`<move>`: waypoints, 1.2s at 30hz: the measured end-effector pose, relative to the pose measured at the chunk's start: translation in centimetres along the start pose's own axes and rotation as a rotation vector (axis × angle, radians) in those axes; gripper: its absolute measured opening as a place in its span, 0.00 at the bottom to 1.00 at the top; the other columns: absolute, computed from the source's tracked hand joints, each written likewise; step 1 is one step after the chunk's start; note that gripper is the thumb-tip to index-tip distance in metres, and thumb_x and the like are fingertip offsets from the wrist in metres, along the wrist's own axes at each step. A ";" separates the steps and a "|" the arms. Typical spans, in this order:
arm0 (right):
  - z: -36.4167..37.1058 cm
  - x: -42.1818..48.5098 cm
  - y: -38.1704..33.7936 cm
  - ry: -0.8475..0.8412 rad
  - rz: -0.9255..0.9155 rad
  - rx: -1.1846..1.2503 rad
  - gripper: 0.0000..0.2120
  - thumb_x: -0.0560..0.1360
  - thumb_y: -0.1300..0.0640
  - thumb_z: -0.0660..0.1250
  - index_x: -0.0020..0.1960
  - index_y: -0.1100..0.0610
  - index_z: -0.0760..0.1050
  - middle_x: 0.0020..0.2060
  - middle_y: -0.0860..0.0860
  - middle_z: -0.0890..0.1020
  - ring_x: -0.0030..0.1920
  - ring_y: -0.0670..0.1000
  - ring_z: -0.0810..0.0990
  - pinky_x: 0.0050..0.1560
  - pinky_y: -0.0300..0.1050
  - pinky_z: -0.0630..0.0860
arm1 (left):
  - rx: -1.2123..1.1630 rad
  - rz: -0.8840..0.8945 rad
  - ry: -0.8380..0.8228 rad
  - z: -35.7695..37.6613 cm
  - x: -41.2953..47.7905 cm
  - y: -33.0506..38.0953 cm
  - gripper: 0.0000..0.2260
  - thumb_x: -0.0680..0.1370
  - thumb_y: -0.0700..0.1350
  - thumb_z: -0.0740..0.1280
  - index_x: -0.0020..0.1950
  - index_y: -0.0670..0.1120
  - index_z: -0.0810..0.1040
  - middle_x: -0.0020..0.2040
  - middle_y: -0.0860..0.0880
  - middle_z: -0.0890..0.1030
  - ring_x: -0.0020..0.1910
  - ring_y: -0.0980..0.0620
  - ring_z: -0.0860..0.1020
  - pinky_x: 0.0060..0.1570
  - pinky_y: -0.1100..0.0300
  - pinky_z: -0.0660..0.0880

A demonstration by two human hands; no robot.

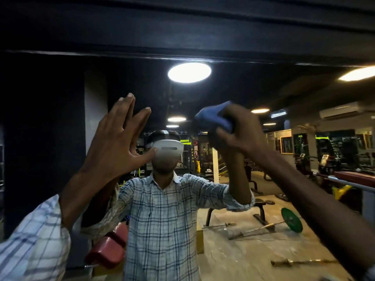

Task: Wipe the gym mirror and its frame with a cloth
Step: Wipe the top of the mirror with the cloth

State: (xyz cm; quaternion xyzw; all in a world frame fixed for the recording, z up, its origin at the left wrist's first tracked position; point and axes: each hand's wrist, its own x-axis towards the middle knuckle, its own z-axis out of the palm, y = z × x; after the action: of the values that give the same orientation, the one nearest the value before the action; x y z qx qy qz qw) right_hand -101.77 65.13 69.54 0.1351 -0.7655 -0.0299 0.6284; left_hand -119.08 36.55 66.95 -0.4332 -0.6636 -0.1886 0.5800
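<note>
The gym mirror [243, 250] fills the view in front of me and shows a person in a checked shirt with both arms raised. Its dark upper frame [182, 55] runs across the top. My right hand [241, 132] grips a bunched blue cloth [215, 116] high against the glass, right of centre. My left hand [119, 136] is raised with its fingers spread and straight, palm toward the mirror, holding nothing. Whether the left palm touches the glass I cannot tell.
In the reflection I see a weight bench [257, 209], a barbell with a green plate [291, 220] on the floor, a red padded seat [107, 248] at lower left and machines at the right. A round ceiling light [189, 72] glares near the top.
</note>
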 end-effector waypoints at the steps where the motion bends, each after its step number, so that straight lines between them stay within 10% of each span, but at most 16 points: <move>1: -0.4 0.2 0.5 0.158 0.121 -0.006 0.09 0.74 0.55 0.69 0.52 0.58 0.77 0.45 0.51 0.78 0.44 0.46 0.76 0.47 0.50 0.77 | -0.003 -0.002 0.001 0.0 -0.1 -0.1 0.45 0.71 0.68 0.68 0.84 0.53 0.59 0.86 0.48 0.45 0.84 0.46 0.46 0.77 0.45 0.53; 3: 0.5 -0.7 -0.3 0.296 0.241 0.035 0.07 0.76 0.58 0.70 0.53 0.55 0.75 0.46 0.48 0.77 0.44 0.40 0.75 0.48 0.40 0.77 | -0.004 -0.003 -0.003 -0.2 -0.2 -0.4 0.45 0.71 0.68 0.68 0.84 0.53 0.59 0.86 0.48 0.45 0.84 0.47 0.46 0.76 0.47 0.52; 8: 4.6 -2.1 -5.6 -0.239 -0.154 0.062 0.08 0.74 0.52 0.69 0.50 0.54 0.75 0.43 0.47 0.76 0.40 0.46 0.74 0.42 0.48 0.76 | -0.008 -0.020 -0.019 -0.7 -0.2 -1.6 0.46 0.70 0.70 0.67 0.84 0.55 0.58 0.86 0.49 0.43 0.84 0.47 0.45 0.76 0.46 0.52; 13: 3.7 2.8 -4.1 0.321 0.254 0.051 0.08 0.72 0.49 0.66 0.46 0.52 0.75 0.40 0.47 0.77 0.38 0.44 0.74 0.41 0.44 0.77 | 0.002 -0.036 -0.016 -1.1 -0.9 -2.7 0.45 0.71 0.72 0.64 0.84 0.55 0.57 0.86 0.49 0.43 0.84 0.47 0.45 0.76 0.46 0.50; 18: 5.9 2.2 -7.8 -0.139 -0.139 0.027 0.07 0.69 0.57 0.71 0.46 0.58 0.77 0.39 0.48 0.76 0.38 0.48 0.73 0.39 0.44 0.69 | 0.002 -0.059 -0.019 -1.9 -1.3 -4.2 0.46 0.70 0.73 0.62 0.84 0.56 0.56 0.85 0.49 0.43 0.84 0.46 0.45 0.76 0.40 0.54; 24: 3.7 6.9 -3.9 0.344 0.227 0.020 0.07 0.76 0.57 0.70 0.54 0.53 0.77 0.45 0.47 0.77 0.40 0.40 0.74 0.46 0.38 0.77 | 0.018 -0.081 -0.019 -2.6 -2.0 -5.7 0.46 0.70 0.75 0.60 0.84 0.57 0.56 0.86 0.48 0.43 0.84 0.46 0.44 0.78 0.39 0.53; 29: 5.8 5.7 -7.4 -0.119 -0.220 0.011 0.08 0.72 0.56 0.71 0.47 0.59 0.76 0.40 0.49 0.75 0.40 0.49 0.74 0.41 0.46 0.71 | 0.010 -0.078 -0.011 -3.0 -2.4 -6.6 0.46 0.70 0.75 0.61 0.84 0.57 0.56 0.86 0.48 0.43 0.84 0.46 0.45 0.77 0.40 0.52; 34: 3.2 10.5 -3.8 0.339 0.169 -0.023 0.14 0.73 0.50 0.67 0.50 0.60 0.80 0.42 0.53 0.81 0.42 0.52 0.80 0.45 0.58 0.79 | 0.012 -0.070 0.000 -3.0 -2.5 -7.2 0.46 0.70 0.74 0.62 0.84 0.57 0.56 0.86 0.48 0.44 0.84 0.46 0.45 0.77 0.41 0.53; 36: 4.7 9.8 -6.1 0.202 0.030 0.037 0.11 0.73 0.52 0.68 0.49 0.60 0.79 0.42 0.55 0.81 0.41 0.52 0.79 0.45 0.55 0.78 | 0.012 -0.072 -0.002 -3.1 -2.5 -7.5 0.46 0.70 0.73 0.62 0.84 0.56 0.56 0.86 0.48 0.44 0.84 0.45 0.46 0.77 0.40 0.54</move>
State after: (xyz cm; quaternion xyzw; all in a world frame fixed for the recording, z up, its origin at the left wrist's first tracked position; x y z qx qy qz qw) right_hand -107.00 56.25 76.55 0.1378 -0.7006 0.0074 0.7001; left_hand -123.27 29.12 67.30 -0.4059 -0.6804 -0.2051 0.5747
